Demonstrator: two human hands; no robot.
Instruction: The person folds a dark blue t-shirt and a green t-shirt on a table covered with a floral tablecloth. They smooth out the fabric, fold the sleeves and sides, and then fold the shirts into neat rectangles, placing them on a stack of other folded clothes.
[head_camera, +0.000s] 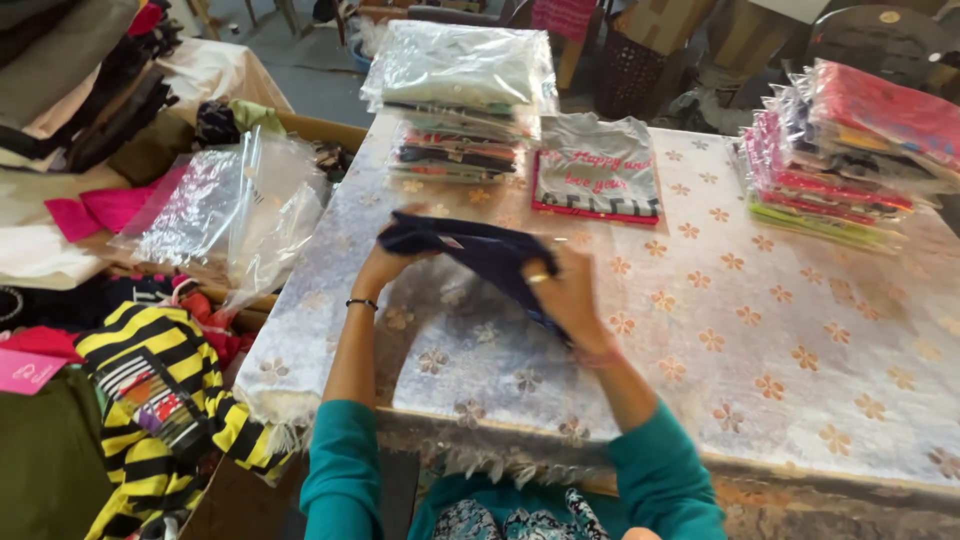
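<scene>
- Both hands are on the same dark navy garment (478, 252), held just above the table (760, 330) a bit left of centre in the frame.
- Left hand (383, 262) is closed around the garment's left end, fingers tucked under the fabric, so the cloth bunches up right at that fist.
- Right hand (562, 290) is curled over the garment's right side, and the fabric drapes down in front of it toward the wrist. There's a ring on one finger and a pink band on that wrist; the left wrist has a thin black band.
- So the garment basically spans between the two hands, stretched across from one grip to the other.
- The table has a pale cloth with little orange flower prints.
- Upper middle: a stack of bagged clothes (458, 110), and just right of it a folded grey top (597, 165) with pink lettering and a striped edge.
- Upper right: another pile of bagged garments (840, 150) in pinks, reds and greens.
- Left of the table: loose clear plastic bags (235, 215).
- Lower left: a yellow-and-black striped garment (165, 400).
</scene>
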